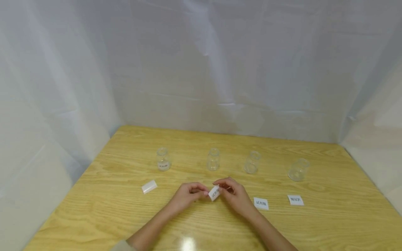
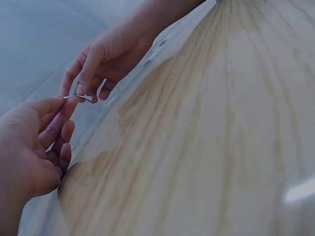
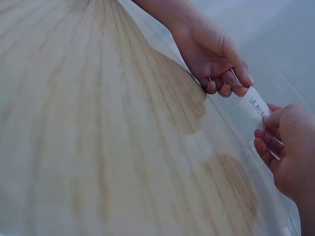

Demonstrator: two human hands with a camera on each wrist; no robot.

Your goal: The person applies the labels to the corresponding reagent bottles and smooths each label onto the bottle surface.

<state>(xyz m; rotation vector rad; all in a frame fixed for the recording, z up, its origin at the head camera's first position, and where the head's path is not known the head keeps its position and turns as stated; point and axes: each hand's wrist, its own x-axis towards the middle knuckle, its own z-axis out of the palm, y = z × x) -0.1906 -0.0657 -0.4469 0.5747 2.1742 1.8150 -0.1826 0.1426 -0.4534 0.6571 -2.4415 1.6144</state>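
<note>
A small white label (image 1: 214,192) with dark printed characters is held between both hands, just above the table. My left hand (image 1: 186,196) pinches its left edge between thumb and forefinger. At the opposite edge, the right hand (image 1: 236,197) pinches it with thumb and fingers. The left wrist view shows the label (image 2: 78,97) nearly edge-on and slightly bent. Its writing faces the right wrist camera, where the label (image 3: 256,107) is partly covered by the right thumb. Beyond the hands stands a clear glass jar (image 1: 213,159), apart from them.
Farther left is a glass jar (image 1: 163,155) with a label on its front. Two more clear jars (image 1: 252,162) stand to the right. Two printed labels (image 1: 261,203) lie right of my hands, and a glossy blank strip (image 1: 149,186) lies left on the wooden table (image 1: 103,209).
</note>
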